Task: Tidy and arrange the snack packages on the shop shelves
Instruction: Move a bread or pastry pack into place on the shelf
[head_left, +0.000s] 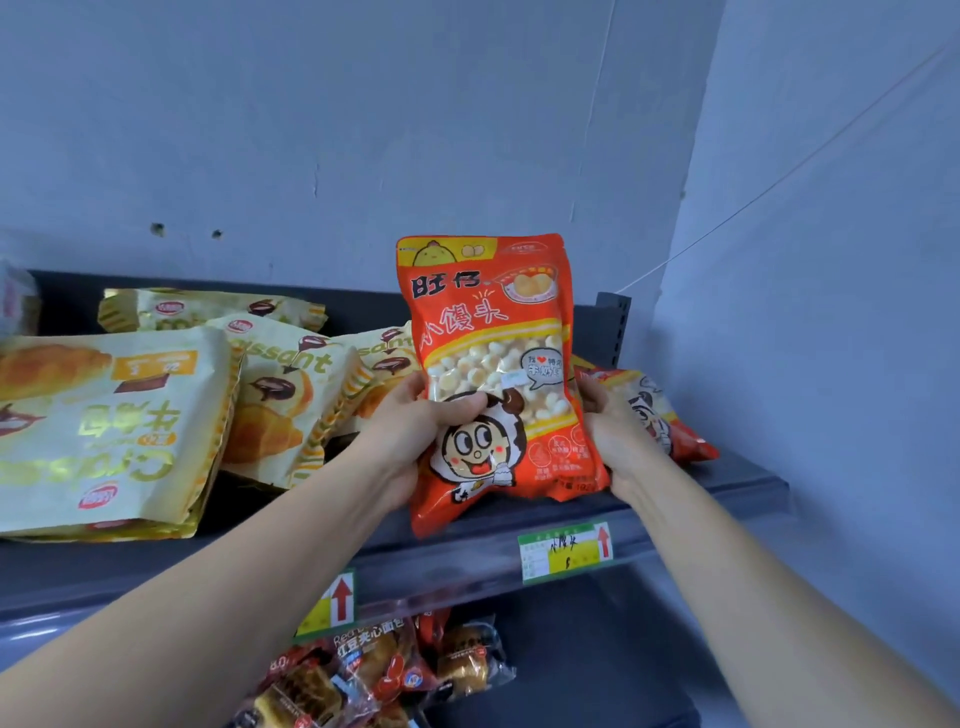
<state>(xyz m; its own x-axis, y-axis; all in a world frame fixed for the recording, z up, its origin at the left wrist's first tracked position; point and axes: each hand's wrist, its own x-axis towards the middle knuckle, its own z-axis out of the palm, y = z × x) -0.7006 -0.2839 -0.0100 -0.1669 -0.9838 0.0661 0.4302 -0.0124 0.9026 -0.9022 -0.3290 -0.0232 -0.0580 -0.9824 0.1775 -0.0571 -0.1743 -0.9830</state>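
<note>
Both hands — left hand, right hand — grip 1 orange snack bag upright. Its base touches the dark shelf.

rear orange bag: partly behind right hand | price tag: print illegible | croissant pack: cropped left

"旺仔 小馒头" on orange bag, "Croissant" on yellow packs

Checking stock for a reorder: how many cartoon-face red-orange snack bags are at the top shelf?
2. One upright bag, held by the left hand and right hand at the shelf front; one lying bag at the shelf's right end. Others may be hidden behind them.
</note>
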